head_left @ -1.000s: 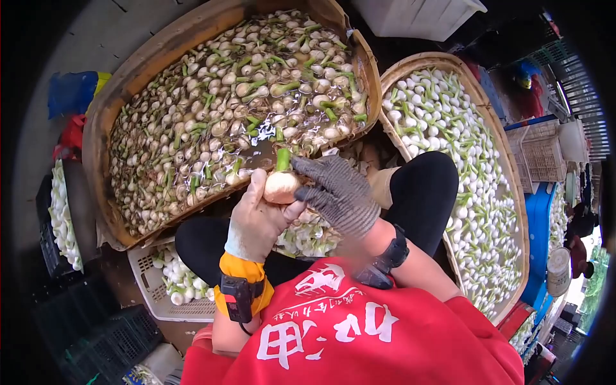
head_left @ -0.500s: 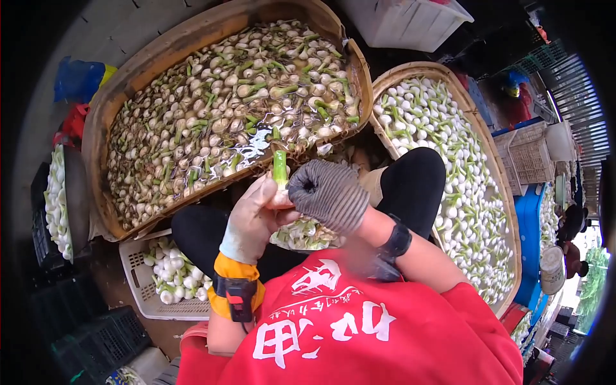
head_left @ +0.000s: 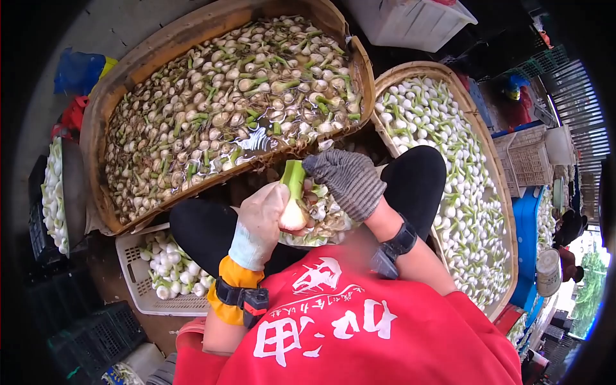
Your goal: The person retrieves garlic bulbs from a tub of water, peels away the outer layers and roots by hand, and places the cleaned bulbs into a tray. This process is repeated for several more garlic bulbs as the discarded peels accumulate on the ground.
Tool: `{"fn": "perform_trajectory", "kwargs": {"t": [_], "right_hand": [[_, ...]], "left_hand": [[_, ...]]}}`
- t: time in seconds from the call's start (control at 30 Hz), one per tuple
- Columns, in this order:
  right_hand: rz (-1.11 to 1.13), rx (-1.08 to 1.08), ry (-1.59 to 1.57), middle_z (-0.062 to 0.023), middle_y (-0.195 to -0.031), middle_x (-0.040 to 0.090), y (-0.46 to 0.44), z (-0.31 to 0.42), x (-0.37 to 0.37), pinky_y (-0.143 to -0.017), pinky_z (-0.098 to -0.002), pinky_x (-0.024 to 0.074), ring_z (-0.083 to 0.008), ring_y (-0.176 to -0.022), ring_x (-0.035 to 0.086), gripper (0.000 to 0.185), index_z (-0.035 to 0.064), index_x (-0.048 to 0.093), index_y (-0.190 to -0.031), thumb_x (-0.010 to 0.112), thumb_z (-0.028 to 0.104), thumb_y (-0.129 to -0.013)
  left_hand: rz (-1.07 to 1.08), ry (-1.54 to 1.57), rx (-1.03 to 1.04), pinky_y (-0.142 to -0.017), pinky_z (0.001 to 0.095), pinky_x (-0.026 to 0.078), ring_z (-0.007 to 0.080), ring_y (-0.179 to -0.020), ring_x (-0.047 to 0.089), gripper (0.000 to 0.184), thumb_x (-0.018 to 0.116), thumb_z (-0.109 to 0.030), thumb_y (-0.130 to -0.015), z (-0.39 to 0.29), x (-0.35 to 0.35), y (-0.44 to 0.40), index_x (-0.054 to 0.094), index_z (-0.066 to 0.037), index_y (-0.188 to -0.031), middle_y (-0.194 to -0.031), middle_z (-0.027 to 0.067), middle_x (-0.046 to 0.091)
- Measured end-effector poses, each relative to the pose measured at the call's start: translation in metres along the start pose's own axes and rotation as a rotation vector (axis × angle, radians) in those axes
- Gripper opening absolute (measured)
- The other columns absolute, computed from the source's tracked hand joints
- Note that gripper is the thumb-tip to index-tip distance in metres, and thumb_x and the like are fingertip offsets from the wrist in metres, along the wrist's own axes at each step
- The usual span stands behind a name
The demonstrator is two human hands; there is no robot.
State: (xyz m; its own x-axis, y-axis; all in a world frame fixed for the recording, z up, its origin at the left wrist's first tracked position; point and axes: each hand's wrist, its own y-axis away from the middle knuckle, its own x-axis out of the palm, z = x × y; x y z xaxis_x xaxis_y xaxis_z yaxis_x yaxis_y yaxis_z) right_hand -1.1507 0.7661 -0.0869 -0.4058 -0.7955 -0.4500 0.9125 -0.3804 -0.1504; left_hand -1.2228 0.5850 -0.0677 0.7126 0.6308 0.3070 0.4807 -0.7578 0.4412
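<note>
A white bulb with a green stem [head_left: 294, 204] is held upright in my left hand [head_left: 260, 215], which wears a pale glove. My right hand [head_left: 346, 181], in a grey striped glove, is closed at the top of the green stem; whether it grips the stem or a peel is hard to see. Below and behind the bulb, between my knees, lies a heap of pale peelings [head_left: 327, 221]. Beyond my hands stands a large brown tub [head_left: 186, 192] of brownish bulbs in water. To the right is a long tub [head_left: 513, 247] of clean white bulbs with green stems.
A white basket [head_left: 133, 273] with cleaned bulbs stands by my left knee. Dark crates [head_left: 96, 333] are stacked at the lower left. A white bin [head_left: 414, 25] is at the top, and a wicker-like crate [head_left: 526, 157] and blue container [head_left: 527, 237] stand at the right.
The bulb now shows a smooth white side with its stem tilted slightly right. My right hand has moved from the bulb's side up to the stem's top.
</note>
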Motion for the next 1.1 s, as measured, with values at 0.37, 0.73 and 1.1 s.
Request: {"fn": "perform_trajectory", "kwargs": {"t": [0.37, 0.73, 1.1], "right_hand": [[0.309, 0.315, -0.352, -0.0072, -0.082, 0.064, 0.003, 0.000, -0.017, -0.072, -0.0305, 0.0508, -0.0153, -0.077, 0.062, 0.027, 0.0021, 0.064, -0.090, 0.076, 0.022, -0.076], [-0.711, 0.107, 0.253, -0.0038, -0.089, 0.060, -0.011, -0.058, -0.107, -0.069, -0.0252, 0.0483, -0.0115, -0.073, 0.055, 0.024, 0.0023, 0.059, -0.092, 0.075, 0.007, -0.076], [-0.189, 0.370, 0.051, -0.0066, -0.091, 0.063, 0.002, -0.067, -0.030, -0.069, -0.0277, 0.0500, -0.0157, -0.072, 0.059, 0.025, 0.0042, 0.065, -0.103, 0.074, 0.012, -0.081]], "left_hand": [[-0.285, 0.112, 0.288, -0.070, 0.0242, 0.051, 0.0099, -0.077, 0.062, 0.025, 0.049, -0.018, -0.102, 0.031, -0.009, -0.022, 0.062, 0.003, -0.106, -0.087, 0.0030, 0.066], [-0.099, -0.724, 0.167, -0.084, 0.0320, 0.052, 0.0208, -0.091, 0.065, 0.033, 0.064, -0.021, -0.092, -0.003, -0.052, -0.031, 0.062, 0.003, -0.114, -0.103, 0.0115, 0.066], [-0.337, -0.239, -0.244, -0.060, 0.0237, 0.051, 0.0154, -0.076, 0.062, 0.044, 0.056, -0.036, -0.097, -0.008, -0.103, -0.208, 0.054, -0.005, -0.127, -0.105, 0.0129, 0.065]]}}
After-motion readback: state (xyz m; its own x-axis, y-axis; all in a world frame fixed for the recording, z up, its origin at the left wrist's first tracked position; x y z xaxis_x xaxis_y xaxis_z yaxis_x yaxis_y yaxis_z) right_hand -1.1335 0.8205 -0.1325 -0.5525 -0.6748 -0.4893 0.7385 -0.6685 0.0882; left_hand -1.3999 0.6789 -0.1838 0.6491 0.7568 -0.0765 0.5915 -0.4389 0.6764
